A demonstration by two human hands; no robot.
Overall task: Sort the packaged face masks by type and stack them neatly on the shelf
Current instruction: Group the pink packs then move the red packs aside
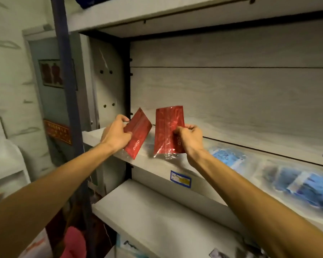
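Two red packaged face masks are held up in front of a grey wooden shelf [157, 164], one in each hand. The left hand [116, 135] pinches the left red pack [138, 133] by its near edge, thumb on top and fingers curled beneath, so the pack tilts with its top leaning right. The right hand [189, 137] grips the right red pack [167, 131] along its right side, fingers curled round the clear wrapper, and holds it nearly upright. The two packs sit near each other but apart, both raised just above the shelf's front left end. Both forearms reach forward and upward from the bottom corners of the view, wrists slightly bent inward.

Further right on the same shelf lie several blue mask packs [229, 157] in clear wrappers, spread loosely in a row and blurred, so their exact count and order cannot be told. A small blue and yellow label [180, 179] is stuck to the shelf's front edge.

Judging from this, sorting appears under way: the red type is gathered in the hands but not yet stacked, and the blue packs look scattered, not neatly piled.
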